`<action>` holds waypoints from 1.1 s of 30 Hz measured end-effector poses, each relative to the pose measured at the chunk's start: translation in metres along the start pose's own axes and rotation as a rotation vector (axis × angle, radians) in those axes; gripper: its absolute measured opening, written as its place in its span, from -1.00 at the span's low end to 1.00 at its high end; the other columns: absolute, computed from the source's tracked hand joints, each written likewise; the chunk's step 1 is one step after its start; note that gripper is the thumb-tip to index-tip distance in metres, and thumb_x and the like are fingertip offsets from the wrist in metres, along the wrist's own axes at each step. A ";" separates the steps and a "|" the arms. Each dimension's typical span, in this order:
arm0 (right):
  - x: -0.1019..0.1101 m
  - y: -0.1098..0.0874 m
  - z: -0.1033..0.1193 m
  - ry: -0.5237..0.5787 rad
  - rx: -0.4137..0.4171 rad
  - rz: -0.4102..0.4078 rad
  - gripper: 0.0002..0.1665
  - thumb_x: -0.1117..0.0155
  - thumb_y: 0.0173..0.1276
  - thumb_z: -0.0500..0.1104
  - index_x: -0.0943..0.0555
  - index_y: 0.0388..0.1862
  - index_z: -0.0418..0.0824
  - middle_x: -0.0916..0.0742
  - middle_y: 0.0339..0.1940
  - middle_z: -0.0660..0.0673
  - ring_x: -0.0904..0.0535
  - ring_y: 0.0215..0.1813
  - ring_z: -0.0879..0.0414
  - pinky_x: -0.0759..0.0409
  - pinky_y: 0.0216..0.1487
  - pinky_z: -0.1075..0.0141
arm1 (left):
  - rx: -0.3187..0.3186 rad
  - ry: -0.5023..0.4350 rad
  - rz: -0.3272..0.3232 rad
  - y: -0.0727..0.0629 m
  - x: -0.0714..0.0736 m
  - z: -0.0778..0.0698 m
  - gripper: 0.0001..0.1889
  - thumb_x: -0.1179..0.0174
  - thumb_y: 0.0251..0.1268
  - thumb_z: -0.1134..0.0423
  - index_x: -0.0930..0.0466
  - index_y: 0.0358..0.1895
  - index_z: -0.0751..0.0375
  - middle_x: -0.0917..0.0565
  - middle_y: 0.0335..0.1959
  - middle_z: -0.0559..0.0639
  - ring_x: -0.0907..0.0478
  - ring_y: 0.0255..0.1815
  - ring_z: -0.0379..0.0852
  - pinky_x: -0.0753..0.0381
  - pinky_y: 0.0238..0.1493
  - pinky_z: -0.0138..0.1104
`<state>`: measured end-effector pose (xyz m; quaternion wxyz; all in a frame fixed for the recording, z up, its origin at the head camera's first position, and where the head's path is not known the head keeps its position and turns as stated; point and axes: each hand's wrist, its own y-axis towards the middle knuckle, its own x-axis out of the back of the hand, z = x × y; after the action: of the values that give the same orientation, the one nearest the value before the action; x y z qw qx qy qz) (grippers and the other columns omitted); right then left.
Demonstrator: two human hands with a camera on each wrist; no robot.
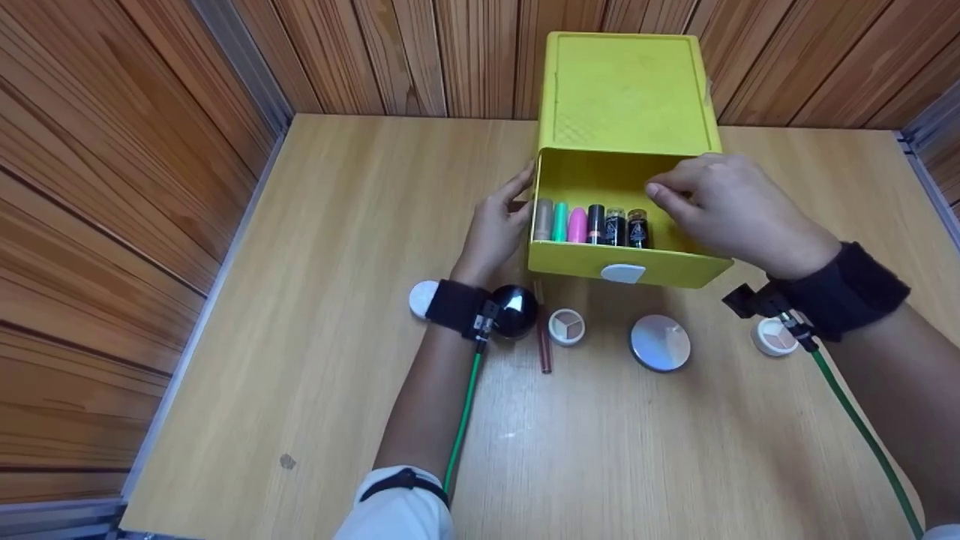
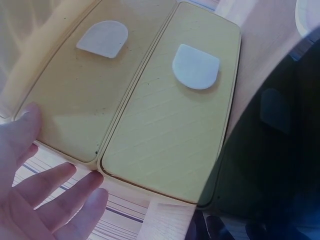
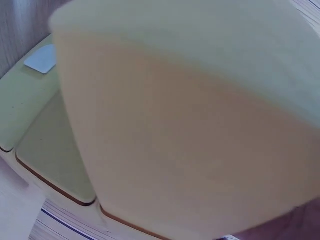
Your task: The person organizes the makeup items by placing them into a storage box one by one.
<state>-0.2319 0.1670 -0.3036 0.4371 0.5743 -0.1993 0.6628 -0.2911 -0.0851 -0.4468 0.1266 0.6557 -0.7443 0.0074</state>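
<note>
A yellow-green drawer unit (image 1: pixel 630 90) stands at the back of the table with its top drawer (image 1: pixel 574 259) pulled out. In the drawer stand a grey tube (image 1: pixel 544 220), a green tube (image 1: pixel 560 221), a pink tube (image 1: pixel 577 225), a black lipstick (image 1: pixel 595 223) and two small dark bottles (image 1: pixel 615 226), side by side. My left hand (image 1: pixel 496 229) touches the unit's left side; its fingers look spread in the left wrist view. Over the drawer's right part is my right hand (image 1: pixel 720 202), thumb and forefinger tips close together. Its other fingers are hidden.
In front of the drawer lie a brown pencil-like stick (image 1: pixel 544 345), a round white-rimmed pot (image 1: pixel 567 328), a round compact (image 1: pixel 660 343) and another pot (image 1: pixel 775 337). A shiny black dome (image 1: pixel 515 311) and a white round item (image 1: pixel 423 298) sit by my left wrist.
</note>
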 end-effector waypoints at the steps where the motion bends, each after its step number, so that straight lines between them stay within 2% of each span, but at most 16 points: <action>1: 0.002 -0.001 0.001 0.011 -0.007 -0.009 -0.66 -0.12 0.52 -0.11 -0.71 -0.08 -0.34 -0.75 -0.25 -0.22 -0.56 -0.32 -0.02 -0.43 -0.31 0.14 | 0.003 0.000 0.002 0.000 0.000 0.000 -0.43 -0.14 0.44 0.25 -0.25 0.44 -0.23 -0.37 0.37 -0.29 -0.55 0.03 -0.20 -0.56 -0.03 -0.48; 8: 0.020 -0.013 0.006 0.041 -0.074 -0.087 -0.62 -0.13 0.51 -0.02 -0.69 0.01 -0.26 -0.72 -0.27 -0.11 -0.45 -0.37 0.14 -0.33 -0.43 0.37 | 0.039 -0.014 0.002 -0.004 0.004 -0.001 -0.44 -0.15 0.42 0.15 -0.26 0.43 -0.32 -0.38 0.35 -0.36 -0.54 0.03 -0.22 -0.56 -0.02 -0.46; 14: 0.033 -0.029 0.014 0.005 0.007 -0.222 -0.75 -0.21 0.46 -0.14 -0.72 -0.08 -0.27 -0.73 -0.32 -0.11 -0.46 -0.29 0.24 -0.30 -0.40 0.41 | 0.045 -0.033 -0.008 -0.006 0.008 -0.003 -0.42 -0.16 0.40 0.14 -0.24 0.42 -0.36 -0.36 0.36 -0.36 -0.53 0.05 -0.22 -0.57 -0.01 -0.45; 20: 0.035 -0.046 0.026 -0.007 0.084 -0.324 -0.87 -0.36 0.30 -0.26 -0.75 -0.21 -0.27 -0.72 -0.41 -0.12 -0.51 -0.30 0.13 -0.32 -0.33 0.35 | 0.014 -0.013 -0.010 -0.007 0.011 -0.002 -0.41 -0.17 0.40 0.17 -0.25 0.44 -0.28 -0.40 0.35 -0.30 -0.54 0.03 -0.21 -0.57 -0.02 -0.45; 27: 0.036 -0.060 0.035 -0.034 0.102 -0.307 -0.87 -0.38 0.28 -0.24 -0.75 -0.22 -0.26 -0.73 -0.37 -0.10 -0.52 -0.26 0.09 -0.30 -0.32 0.39 | 0.018 -0.003 -0.013 -0.006 0.011 -0.001 -0.41 -0.19 0.40 0.18 -0.26 0.44 -0.27 -0.44 0.32 -0.27 -0.56 0.00 -0.19 -0.58 -0.04 -0.44; 33: 0.036 -0.074 0.039 -0.023 0.146 -0.366 -0.87 -0.36 0.28 -0.21 -0.75 -0.27 -0.25 -0.74 -0.39 -0.08 -0.51 -0.26 0.10 -0.28 -0.23 0.50 | 0.016 -0.005 -0.003 -0.005 0.011 -0.002 -0.42 -0.16 0.42 0.18 -0.24 0.45 -0.24 -0.42 0.34 -0.29 -0.55 0.03 -0.21 -0.56 -0.02 -0.46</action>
<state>-0.1478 0.1893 -0.2769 0.5054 0.6386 -0.0477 0.5784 -0.2866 -0.0960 -0.4432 0.1194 0.6579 -0.7435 0.0117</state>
